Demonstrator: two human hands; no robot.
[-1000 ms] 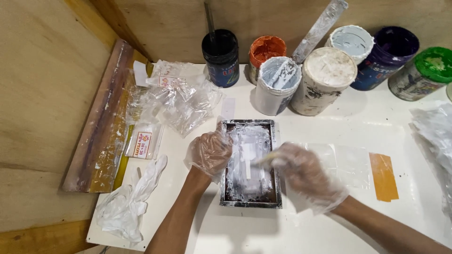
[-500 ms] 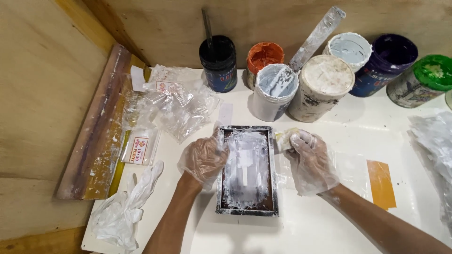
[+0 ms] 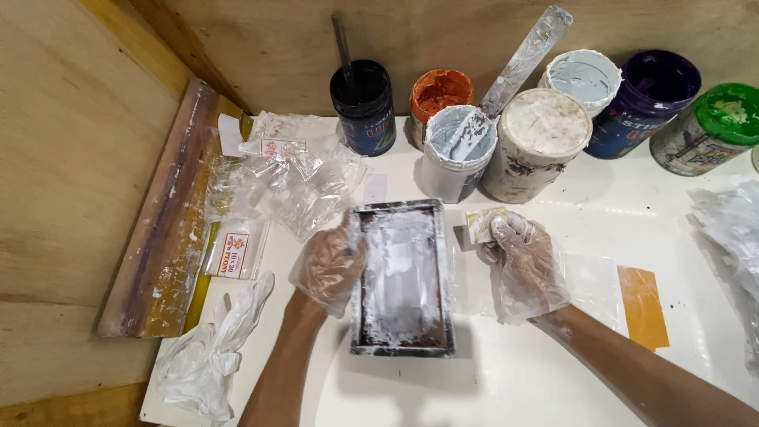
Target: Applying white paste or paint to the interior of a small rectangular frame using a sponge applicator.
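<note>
A small rectangular screen frame [image 3: 403, 277] smeared with white ink lies flat on the white table [image 3: 553, 372]. My left hand [image 3: 328, 265], in a clear plastic glove, grips the frame's left edge. My right hand [image 3: 522, 265], also gloved, holds a small yellowish card scraper [image 3: 482, 225] just right of the frame's top right corner, off the screen. Right behind the scraper stands an open white tub of white ink [image 3: 457, 152].
Along the back stand a black jar [image 3: 364, 107], an orange jar [image 3: 439, 95], a lidded white tub [image 3: 538, 142], a pale tub [image 3: 581, 79], a purple jar [image 3: 648, 103] and a green jar [image 3: 708, 126]. Plastic packets [image 3: 292, 178], a wooden squeegee [image 3: 162, 229], a spare glove [image 3: 205, 356] and orange tape [image 3: 642, 304] lie around.
My right hand has lifted the scraper off the screen's middle and drawn it up and right, beside the frame's top right corner. My left hand stays on the frame's left edge.
</note>
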